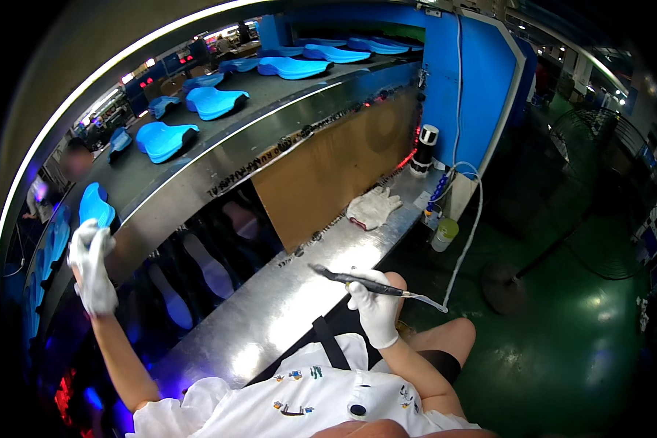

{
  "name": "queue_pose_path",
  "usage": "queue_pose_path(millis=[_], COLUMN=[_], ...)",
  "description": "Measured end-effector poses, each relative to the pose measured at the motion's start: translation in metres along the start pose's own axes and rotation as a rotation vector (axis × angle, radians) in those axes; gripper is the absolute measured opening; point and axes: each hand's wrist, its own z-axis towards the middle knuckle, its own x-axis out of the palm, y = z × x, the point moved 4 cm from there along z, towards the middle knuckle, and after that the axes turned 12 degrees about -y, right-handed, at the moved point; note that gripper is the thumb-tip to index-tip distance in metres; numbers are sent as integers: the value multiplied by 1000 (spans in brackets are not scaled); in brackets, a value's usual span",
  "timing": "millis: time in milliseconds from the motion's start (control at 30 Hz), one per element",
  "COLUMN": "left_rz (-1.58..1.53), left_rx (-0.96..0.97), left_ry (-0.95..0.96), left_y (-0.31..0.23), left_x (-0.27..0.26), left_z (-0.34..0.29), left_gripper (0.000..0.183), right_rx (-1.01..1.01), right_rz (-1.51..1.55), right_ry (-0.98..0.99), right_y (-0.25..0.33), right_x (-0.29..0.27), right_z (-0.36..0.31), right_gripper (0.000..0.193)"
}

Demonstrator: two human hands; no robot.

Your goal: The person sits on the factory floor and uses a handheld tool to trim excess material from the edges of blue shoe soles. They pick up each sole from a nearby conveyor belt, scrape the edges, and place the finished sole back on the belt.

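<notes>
In the right hand, a slim black tool points left.

Markings, placed as on a clock face with twelve at the far side of my view:

- Black lettering, a row of capital-like characters; along the lower edge of the conveyor's metal side rail, toward ten o'clock. Partly legible, small and slanted.
- Large lettering, faint, dark on brown, with rounded forms; upper part of the cardboard panel, toward one o'clock. Too faded to read with certainty.
- Dark marks, short; on the worktop, between seven and eight o'clock. Whether they are characters cannot be told.
- Red-lit panel, background, between ten and eleven o'clock. Any digits too small to read.
</notes>
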Motion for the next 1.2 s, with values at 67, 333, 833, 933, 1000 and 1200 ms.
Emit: queue_pose_path(millis=[67, 333, 833, 933, 1000, 1200], left_rz=[155, -275, -1120, -1469, -1044, -1558], left_rx=[326, 561, -1852, -1893, -1935, -1827], left_ry=[-123, 401, 873, 870, 607, 1029], left_y=[-40, 17, 126, 116, 114, 46], left_x=[13, 124, 237, 250, 248, 218], left_z=[-64, -277, -336, -356, -359, -336], left_gripper=[14, 27, 73, 78, 81, 95], right_rx=[19, 173, 46, -328, -342, -146], right_rz=[32, -172, -1056, -892, -915, -590], right_ry=[-95, -279, 167, 204, 349, 88], right_y=[-7, -41, -154, -138, -113, -30], right_x=[-15, -61, 40, 46, 40, 28], right_z=[3, 13, 56, 23, 1, 39], right_gripper=[34, 21, 28, 16, 15, 12])
